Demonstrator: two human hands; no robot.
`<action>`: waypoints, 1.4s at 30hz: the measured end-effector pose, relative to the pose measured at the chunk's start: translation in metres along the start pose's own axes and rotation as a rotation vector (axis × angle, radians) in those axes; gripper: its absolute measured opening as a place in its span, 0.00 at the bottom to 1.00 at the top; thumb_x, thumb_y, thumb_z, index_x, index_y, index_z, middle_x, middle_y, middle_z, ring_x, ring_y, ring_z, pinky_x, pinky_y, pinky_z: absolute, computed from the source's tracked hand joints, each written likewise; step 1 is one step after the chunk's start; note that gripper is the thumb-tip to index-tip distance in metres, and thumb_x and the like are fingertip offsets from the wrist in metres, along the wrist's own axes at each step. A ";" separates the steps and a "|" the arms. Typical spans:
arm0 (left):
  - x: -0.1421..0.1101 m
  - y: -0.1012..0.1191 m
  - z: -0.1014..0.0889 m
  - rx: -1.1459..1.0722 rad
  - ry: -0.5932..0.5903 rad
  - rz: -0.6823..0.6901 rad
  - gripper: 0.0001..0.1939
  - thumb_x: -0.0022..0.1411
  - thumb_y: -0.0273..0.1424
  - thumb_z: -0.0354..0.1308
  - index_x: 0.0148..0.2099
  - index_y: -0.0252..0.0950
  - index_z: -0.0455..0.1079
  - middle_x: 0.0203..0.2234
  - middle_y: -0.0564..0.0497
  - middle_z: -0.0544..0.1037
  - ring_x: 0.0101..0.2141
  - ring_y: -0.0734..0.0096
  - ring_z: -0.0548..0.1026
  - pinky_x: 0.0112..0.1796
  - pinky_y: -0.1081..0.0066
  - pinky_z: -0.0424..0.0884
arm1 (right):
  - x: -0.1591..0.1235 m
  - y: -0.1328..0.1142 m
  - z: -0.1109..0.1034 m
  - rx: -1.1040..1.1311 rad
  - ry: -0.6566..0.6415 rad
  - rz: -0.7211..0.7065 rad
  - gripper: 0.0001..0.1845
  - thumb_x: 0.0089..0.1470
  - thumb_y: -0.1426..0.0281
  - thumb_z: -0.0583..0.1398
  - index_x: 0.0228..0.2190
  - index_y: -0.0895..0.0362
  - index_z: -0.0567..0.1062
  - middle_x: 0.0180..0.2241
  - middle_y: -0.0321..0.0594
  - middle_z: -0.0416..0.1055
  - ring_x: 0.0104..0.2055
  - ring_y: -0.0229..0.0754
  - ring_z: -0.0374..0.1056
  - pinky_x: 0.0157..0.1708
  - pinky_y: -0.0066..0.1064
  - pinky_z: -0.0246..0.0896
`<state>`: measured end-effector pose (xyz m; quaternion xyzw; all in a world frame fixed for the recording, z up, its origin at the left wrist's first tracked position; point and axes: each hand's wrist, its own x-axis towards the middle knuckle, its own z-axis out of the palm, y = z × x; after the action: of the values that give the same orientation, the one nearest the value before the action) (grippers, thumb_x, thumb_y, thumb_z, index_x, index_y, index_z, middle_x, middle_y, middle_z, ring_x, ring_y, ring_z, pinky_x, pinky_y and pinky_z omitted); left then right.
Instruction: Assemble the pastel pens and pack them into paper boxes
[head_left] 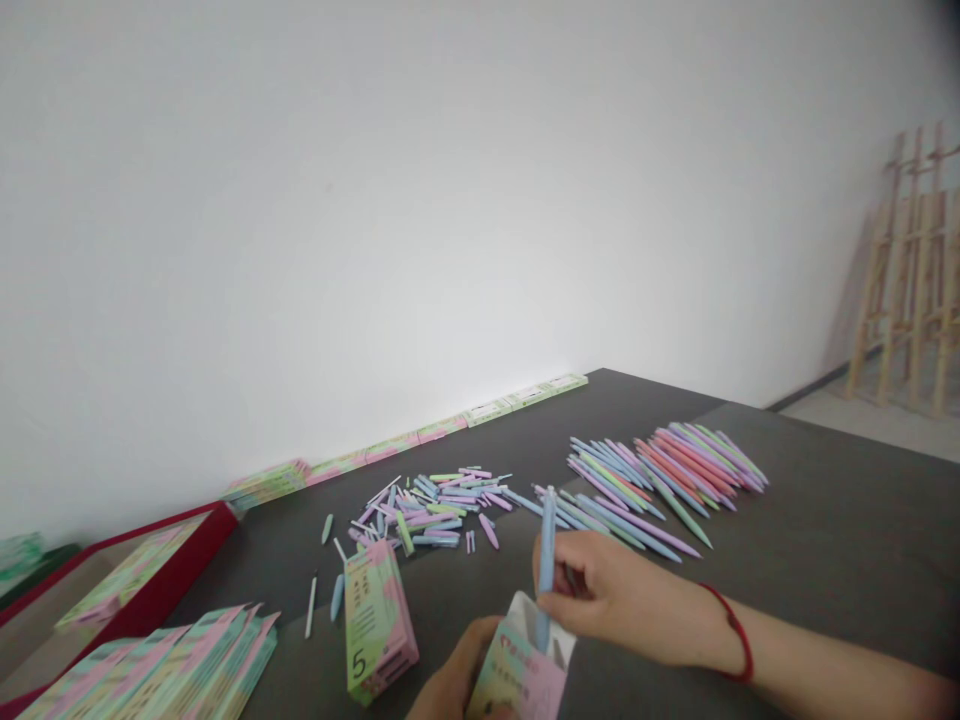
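Between its thumb and fingers my right hand (600, 595) grips a light blue pen (549, 545), held nearly upright. The pen's lower end is inside the open top of a small pink and green carton (517, 660). My left hand (457, 675) wraps round this carton at the bottom of the view; part of that hand is cut off. To its left stands another pink and green box (377, 622) marked with a 5. Beyond my hands lie a pile of pastel pens (630, 525) and a heap of loose pen parts (442, 510).
More coloured pens (697, 462) lie at the back right of the dark table (810, 560). Flat cartons (172, 665) are stacked at the front left, beside a red box (187, 560). A row of boxes (442, 428) lines the wall. Wooden easels (911, 290) stand far right.
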<state>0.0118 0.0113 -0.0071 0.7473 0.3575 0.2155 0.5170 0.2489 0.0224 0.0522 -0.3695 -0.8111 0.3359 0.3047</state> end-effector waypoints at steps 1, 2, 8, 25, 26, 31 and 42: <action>-0.001 0.004 -0.002 0.004 -0.005 0.030 0.33 0.58 0.52 0.52 0.59 0.40 0.55 0.42 0.50 0.74 0.39 0.66 0.71 0.40 0.71 0.62 | 0.000 0.001 0.000 0.062 -0.036 0.011 0.01 0.52 0.74 0.57 0.29 0.58 0.68 0.24 0.30 0.61 0.24 0.32 0.55 0.24 0.22 0.50; -0.001 0.007 -0.003 -0.001 -0.008 0.062 0.31 0.60 0.50 0.50 0.60 0.40 0.54 0.44 0.50 0.74 0.41 0.65 0.71 0.42 0.70 0.62 | 0.000 0.002 0.000 0.105 -0.066 0.002 0.02 0.53 0.73 0.56 0.30 0.58 0.69 0.24 0.30 0.62 0.24 0.32 0.56 0.24 0.22 0.51; -0.004 0.009 -0.003 0.177 0.154 0.052 0.24 0.63 0.43 0.45 0.58 0.39 0.51 0.44 0.47 0.74 0.44 0.65 0.72 0.45 0.70 0.63 | -0.004 -0.003 0.000 -0.017 -0.103 -0.137 0.06 0.56 0.72 0.56 0.36 0.58 0.71 0.27 0.35 0.69 0.26 0.34 0.62 0.27 0.23 0.55; 0.006 -0.010 0.004 0.741 0.379 0.040 0.38 0.46 0.27 0.58 0.62 0.39 0.58 0.49 0.43 0.75 0.49 0.52 0.72 0.50 0.57 0.66 | 0.001 0.021 0.014 0.450 -0.181 0.097 0.10 0.48 0.67 0.63 0.33 0.59 0.73 0.24 0.30 0.62 0.24 0.31 0.55 0.23 0.21 0.50; 0.006 -0.015 0.006 0.744 0.396 0.045 0.40 0.45 0.27 0.58 0.62 0.39 0.57 0.50 0.44 0.74 0.49 0.52 0.72 0.49 0.58 0.67 | 0.001 0.018 0.010 0.473 -0.169 0.115 0.13 0.50 0.65 0.62 0.36 0.59 0.73 0.25 0.31 0.64 0.24 0.31 0.56 0.22 0.21 0.50; 0.003 -0.021 0.007 0.754 0.437 0.043 0.44 0.41 0.24 0.57 0.64 0.41 0.53 0.52 0.45 0.72 0.52 0.54 0.70 0.52 0.60 0.65 | 0.001 0.010 0.000 0.417 -0.023 0.172 0.08 0.57 0.67 0.55 0.34 0.59 0.70 0.22 0.30 0.64 0.19 0.29 0.52 0.18 0.20 0.46; -0.001 -0.039 -0.004 0.980 0.356 0.190 0.45 0.49 0.19 0.50 0.67 0.45 0.41 0.49 0.47 0.75 0.47 0.62 0.73 0.48 0.65 0.68 | -0.010 0.006 0.005 -0.201 -0.259 -0.319 0.10 0.59 0.69 0.56 0.35 0.55 0.78 0.36 0.38 0.73 0.39 0.37 0.69 0.39 0.22 0.58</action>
<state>-0.0039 0.0209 -0.0421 0.8823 0.4291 0.1928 0.0166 0.2534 0.0158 0.0419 -0.2188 -0.9210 0.2456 0.2087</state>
